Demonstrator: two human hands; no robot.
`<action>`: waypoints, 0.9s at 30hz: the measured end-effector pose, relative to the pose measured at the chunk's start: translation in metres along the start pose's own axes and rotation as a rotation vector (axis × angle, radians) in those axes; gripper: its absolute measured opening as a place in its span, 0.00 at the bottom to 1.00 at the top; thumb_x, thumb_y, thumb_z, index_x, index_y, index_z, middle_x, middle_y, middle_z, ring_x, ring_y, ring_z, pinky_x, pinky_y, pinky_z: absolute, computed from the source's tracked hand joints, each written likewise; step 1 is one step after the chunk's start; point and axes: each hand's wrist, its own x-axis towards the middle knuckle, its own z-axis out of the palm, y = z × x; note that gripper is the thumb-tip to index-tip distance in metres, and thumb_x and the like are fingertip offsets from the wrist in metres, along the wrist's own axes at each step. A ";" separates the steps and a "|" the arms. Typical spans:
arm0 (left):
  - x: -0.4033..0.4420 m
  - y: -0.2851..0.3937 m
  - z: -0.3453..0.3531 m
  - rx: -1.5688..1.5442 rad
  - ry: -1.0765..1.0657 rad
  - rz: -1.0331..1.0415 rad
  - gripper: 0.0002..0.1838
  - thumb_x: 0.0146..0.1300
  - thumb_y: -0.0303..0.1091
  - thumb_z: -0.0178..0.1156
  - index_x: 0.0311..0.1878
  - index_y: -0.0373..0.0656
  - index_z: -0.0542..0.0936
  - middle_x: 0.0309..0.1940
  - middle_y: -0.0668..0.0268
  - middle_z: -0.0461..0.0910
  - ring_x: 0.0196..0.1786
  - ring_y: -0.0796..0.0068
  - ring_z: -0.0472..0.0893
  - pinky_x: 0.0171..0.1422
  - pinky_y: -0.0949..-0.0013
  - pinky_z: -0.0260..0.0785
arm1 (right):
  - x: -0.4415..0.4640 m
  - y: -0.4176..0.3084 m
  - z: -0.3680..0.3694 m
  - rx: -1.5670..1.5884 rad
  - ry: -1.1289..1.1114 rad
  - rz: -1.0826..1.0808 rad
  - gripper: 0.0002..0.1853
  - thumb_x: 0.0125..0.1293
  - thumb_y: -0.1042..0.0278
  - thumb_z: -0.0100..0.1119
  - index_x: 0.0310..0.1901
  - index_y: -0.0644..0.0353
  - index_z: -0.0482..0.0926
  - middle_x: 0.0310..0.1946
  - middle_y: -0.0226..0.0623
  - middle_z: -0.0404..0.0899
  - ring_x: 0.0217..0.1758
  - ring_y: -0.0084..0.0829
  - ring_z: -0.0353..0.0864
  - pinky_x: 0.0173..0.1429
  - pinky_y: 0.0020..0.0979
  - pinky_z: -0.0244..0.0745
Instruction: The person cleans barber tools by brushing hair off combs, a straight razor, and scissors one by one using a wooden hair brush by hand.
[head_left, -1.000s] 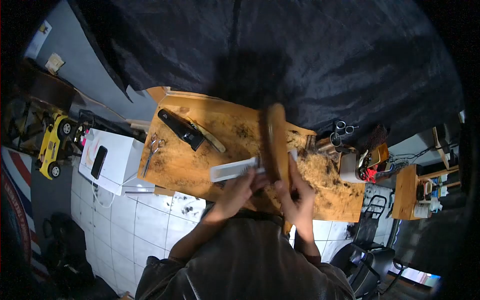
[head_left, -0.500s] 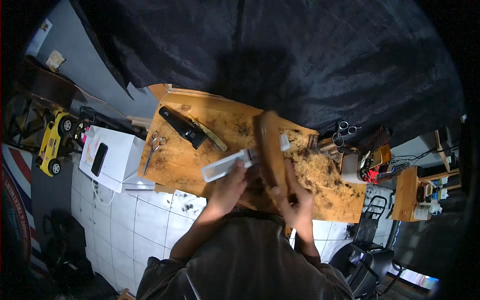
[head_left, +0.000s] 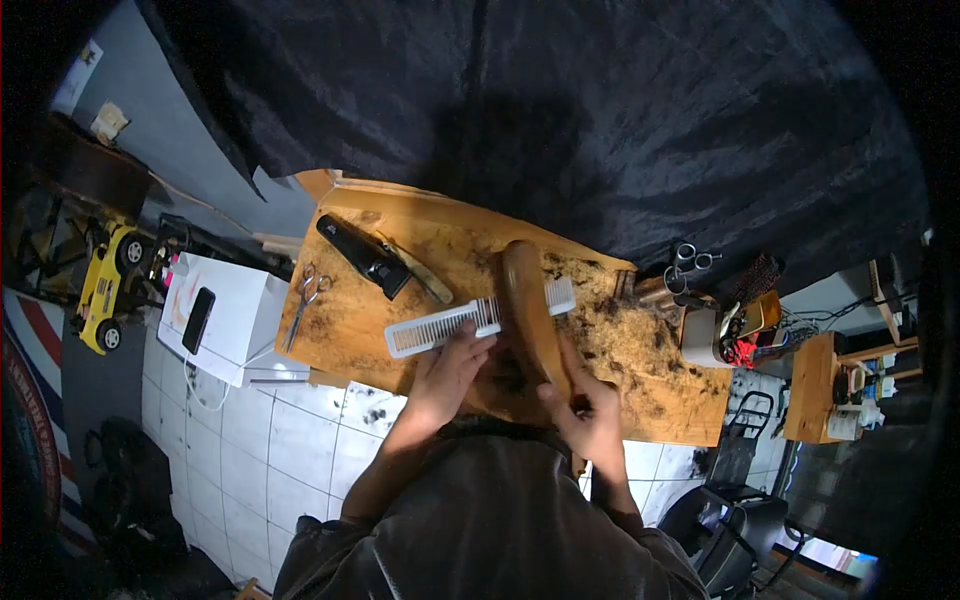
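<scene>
My left hand (head_left: 452, 370) is closed on a white comb (head_left: 430, 332), held at a slant above the wooden tabletop (head_left: 650, 390). In my right hand (head_left: 588, 408) is a curved wooden brush (head_left: 532, 310), its back turned toward me and its bristle side mostly hidden. The brush crosses over the comb and hides part of it; whether they touch I cannot tell. Beyond my left hand lie a black hair clipper (head_left: 362, 258) and a yellowish razor (head_left: 425, 275). Scissors (head_left: 305, 305) rest near the table's left edge.
Dark hair clippings (head_left: 625, 335) are scattered over the tabletop. On the right, more scissors (head_left: 690, 260) stand near a holder (head_left: 703, 335) of tools. To the left, a phone (head_left: 199, 320) with a cable lies on a white box (head_left: 240, 320). A black cloth (head_left: 600, 120) hangs behind the table.
The brush has shifted a little left and lower, and its blur has gone. The comb has moved slightly left, with its teeth now plainly visible. Both hands keep their hold.
</scene>
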 end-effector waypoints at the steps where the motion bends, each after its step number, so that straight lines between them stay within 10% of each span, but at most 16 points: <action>1: -0.003 0.001 0.001 0.203 -0.066 0.076 0.15 0.71 0.38 0.54 0.54 0.38 0.75 0.47 0.63 0.79 0.49 0.70 0.76 0.53 0.68 0.68 | 0.000 0.000 0.002 0.051 0.034 0.024 0.29 0.63 0.73 0.62 0.66 0.69 0.66 0.48 0.53 0.82 0.52 0.29 0.80 0.58 0.28 0.72; 4: -0.014 0.009 0.006 0.788 -0.219 0.151 0.16 0.71 0.41 0.56 0.50 0.37 0.79 0.38 0.67 0.81 0.35 0.84 0.73 0.39 0.78 0.65 | 0.009 0.001 0.006 0.012 0.159 -0.014 0.30 0.64 0.74 0.60 0.67 0.70 0.64 0.52 0.53 0.80 0.53 0.31 0.80 0.58 0.28 0.72; 12: 0.004 0.009 0.003 -0.008 -0.111 0.123 0.17 0.74 0.35 0.50 0.54 0.28 0.74 0.47 0.54 0.80 0.55 0.70 0.79 0.60 0.68 0.72 | 0.006 -0.008 -0.005 0.047 0.039 0.085 0.29 0.65 0.72 0.60 0.66 0.69 0.66 0.54 0.56 0.78 0.53 0.34 0.82 0.56 0.33 0.74; 20: -0.011 0.027 0.001 0.727 -0.401 0.025 0.17 0.73 0.35 0.53 0.55 0.29 0.75 0.48 0.58 0.81 0.49 0.72 0.81 0.57 0.69 0.73 | 0.016 -0.004 -0.003 0.077 0.217 0.159 0.30 0.66 0.74 0.57 0.68 0.69 0.63 0.50 0.53 0.81 0.49 0.30 0.81 0.54 0.28 0.73; 27: 0.005 0.023 -0.012 -0.034 -0.207 0.157 0.15 0.73 0.28 0.49 0.58 0.29 0.68 0.54 0.47 0.75 0.56 0.50 0.77 0.63 0.47 0.73 | -0.002 0.010 -0.001 0.041 0.082 0.026 0.32 0.63 0.77 0.58 0.69 0.64 0.63 0.33 0.34 0.81 0.31 0.16 0.73 0.37 0.22 0.72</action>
